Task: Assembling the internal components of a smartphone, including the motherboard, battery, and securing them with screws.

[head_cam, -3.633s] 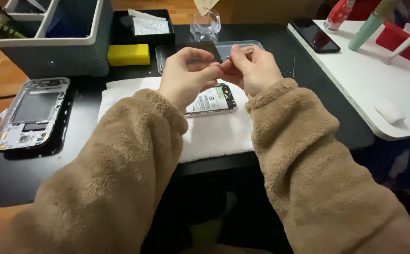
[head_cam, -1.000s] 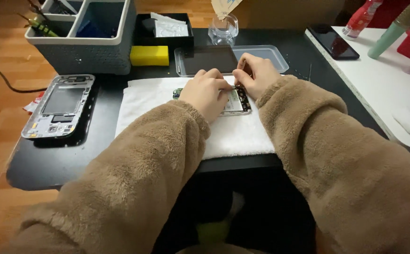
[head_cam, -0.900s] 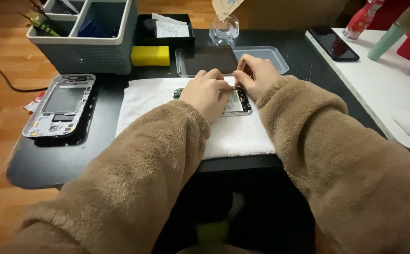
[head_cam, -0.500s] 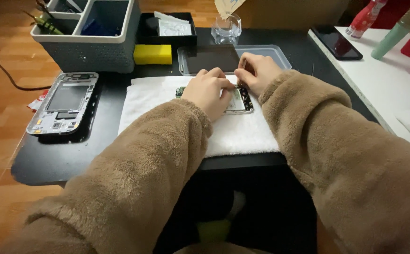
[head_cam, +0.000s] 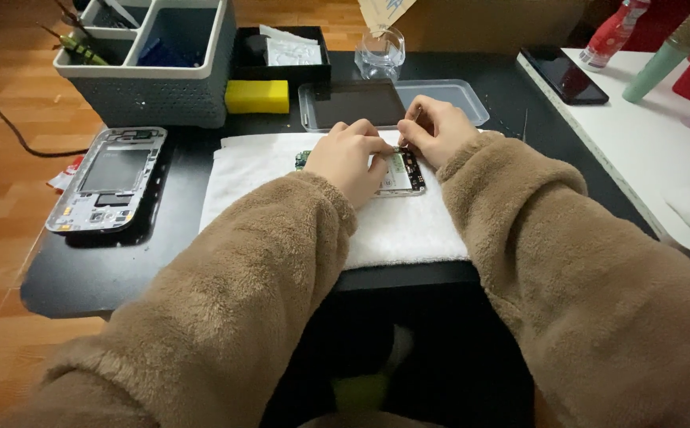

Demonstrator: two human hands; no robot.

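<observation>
The opened phone (head_cam: 396,170) lies flat on the white cloth (head_cam: 377,222), near the cloth's far edge, circuit side up, and both hands are down on it. The left hand (head_cam: 349,158) covers the phone's left part, knuckles up, fingers curled in and pressed against the board; whether they pinch anything is hidden. The right hand (head_cam: 436,131) sits at the phone's far right corner, fingers bunched tight together at a small spot there, tips touching the left hand's. What it grips, if anything, is too small to tell. Both forearms in fuzzy brown sleeves run in from the near edge and meet over the cloth, hiding most of its middle.

Just beyond the hands, a clear tray (head_cam: 392,101) holds a dark screen panel. Left of that, a yellow block (head_cam: 256,96), then a grey bin (head_cam: 151,67) with tools. A glass (head_cam: 381,51) stands behind the tray. Well off to the left on the black table (head_cam: 83,277), a phone frame (head_cam: 107,178) lies flat. On the white table (head_cam: 662,158) at right, a dark phone (head_cam: 563,75) and a green bottle (head_cam: 662,59).
</observation>
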